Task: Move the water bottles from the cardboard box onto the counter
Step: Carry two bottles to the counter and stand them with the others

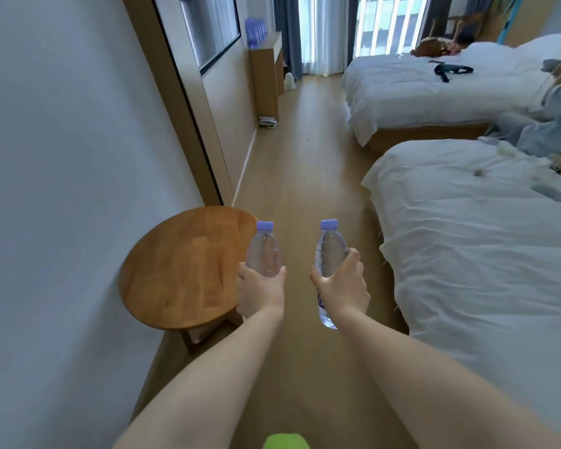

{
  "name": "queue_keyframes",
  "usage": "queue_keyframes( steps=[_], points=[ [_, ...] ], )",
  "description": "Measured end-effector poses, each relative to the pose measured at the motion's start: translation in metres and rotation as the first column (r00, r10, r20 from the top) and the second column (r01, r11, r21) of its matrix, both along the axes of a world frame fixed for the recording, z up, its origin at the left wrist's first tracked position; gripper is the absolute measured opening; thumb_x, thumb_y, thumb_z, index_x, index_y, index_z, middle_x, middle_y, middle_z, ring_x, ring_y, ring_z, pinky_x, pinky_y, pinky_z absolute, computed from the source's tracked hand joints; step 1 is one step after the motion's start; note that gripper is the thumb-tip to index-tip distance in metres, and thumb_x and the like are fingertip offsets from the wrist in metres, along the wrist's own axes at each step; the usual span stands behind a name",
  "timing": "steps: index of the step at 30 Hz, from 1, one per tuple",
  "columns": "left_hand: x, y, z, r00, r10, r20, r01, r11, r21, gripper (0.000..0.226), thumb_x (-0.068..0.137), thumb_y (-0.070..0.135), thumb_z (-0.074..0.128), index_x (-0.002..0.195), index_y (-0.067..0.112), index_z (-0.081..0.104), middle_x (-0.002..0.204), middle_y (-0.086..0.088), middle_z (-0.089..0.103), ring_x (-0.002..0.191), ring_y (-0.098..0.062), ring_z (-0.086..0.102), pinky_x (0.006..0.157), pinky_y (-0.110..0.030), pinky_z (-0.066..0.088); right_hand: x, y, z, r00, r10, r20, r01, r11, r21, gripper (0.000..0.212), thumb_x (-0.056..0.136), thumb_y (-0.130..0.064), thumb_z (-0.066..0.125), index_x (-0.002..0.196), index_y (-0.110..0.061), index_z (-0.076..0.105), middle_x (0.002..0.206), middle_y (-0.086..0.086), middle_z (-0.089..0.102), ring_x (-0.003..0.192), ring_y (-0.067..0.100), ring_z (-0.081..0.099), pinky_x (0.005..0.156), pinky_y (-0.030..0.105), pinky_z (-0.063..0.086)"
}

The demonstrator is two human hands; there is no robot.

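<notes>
- Two water bottles are being carried upright in the air, one per hand: the left bottle (263, 251) and the right bottle (329, 257), both capped in purple, neither resting on anything.
- The left hand (261, 293) is wrapping closed around its bottle's lower body; the right hand (342, 286) is clamping its bottle at mid-body.
- This is looking like the carrying step (the cardboard box is not showing).
- The counter (266, 51), far along the left wall, is already bearing a cluster of bottles (256, 31).
- Next is calling for walking down the floor (305, 150) between the round stool (185, 267) and the beds (483, 254), then standing both bottles on bare counter top.
</notes>
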State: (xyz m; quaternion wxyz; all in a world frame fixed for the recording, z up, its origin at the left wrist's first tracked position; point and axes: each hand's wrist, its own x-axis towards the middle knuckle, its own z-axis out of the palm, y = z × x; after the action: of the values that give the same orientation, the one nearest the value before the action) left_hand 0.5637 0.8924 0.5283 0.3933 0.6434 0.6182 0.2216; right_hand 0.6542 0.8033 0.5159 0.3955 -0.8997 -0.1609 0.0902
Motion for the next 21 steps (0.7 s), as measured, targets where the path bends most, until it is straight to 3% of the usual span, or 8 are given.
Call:
queue_keyframes(
  steps=[6,12,17,21],
  points=[
    [0.120,0.087,-0.018,1.000,0.002,0.002,-0.002,1.000,-0.010,0.082,0.076,0.050,0.073,0.137,0.010,0.033,0.136,-0.009,0.047,0.120,-0.034,0.052,0.096,-0.051,0.045,0.113,0.089,-0.009,0.997,-0.041,-0.063,0.043,0.998,0.035,0.079,0.078,-0.055,0.065,0.137,-0.017,0.028,0.123,0.005,0.051,0.107,0.027,0.058,0.084,0.043,0.051],
    [0.246,0.200,-0.020,1.000,-0.022,-0.007,0.022,1.000,-0.007,0.082,0.075,0.051,0.073,0.136,0.009,0.035,0.134,-0.011,0.051,0.117,-0.035,0.055,0.095,-0.049,0.047,0.232,0.198,-0.008,0.999,-0.029,-0.042,0.028,0.999,-0.018,0.078,0.080,-0.053,0.065,0.138,-0.016,0.027,0.125,0.007,0.050,0.109,0.028,0.057,0.087,0.045,0.051],
    [0.336,0.283,-0.005,1.000,-0.005,-0.004,0.006,1.000,0.026,0.078,0.076,0.049,0.074,0.133,0.009,0.038,0.130,-0.011,0.052,0.111,-0.035,0.058,0.085,-0.040,0.046,0.322,0.282,0.006,0.999,-0.042,-0.022,0.042,0.999,-0.010,0.078,0.080,-0.054,0.064,0.138,-0.017,0.026,0.124,0.007,0.050,0.108,0.027,0.057,0.085,0.044,0.052],
    [0.405,0.334,-0.006,1.000,0.008,-0.029,-0.008,1.000,0.012,0.078,0.077,0.048,0.073,0.134,0.009,0.037,0.131,-0.011,0.050,0.115,-0.034,0.055,0.089,-0.044,0.047,0.395,0.338,0.004,1.000,-0.014,-0.017,0.014,1.000,-0.013,0.080,0.080,-0.056,0.064,0.138,-0.017,0.025,0.127,0.006,0.048,0.110,0.026,0.057,0.085,0.045,0.052]
  ],
)
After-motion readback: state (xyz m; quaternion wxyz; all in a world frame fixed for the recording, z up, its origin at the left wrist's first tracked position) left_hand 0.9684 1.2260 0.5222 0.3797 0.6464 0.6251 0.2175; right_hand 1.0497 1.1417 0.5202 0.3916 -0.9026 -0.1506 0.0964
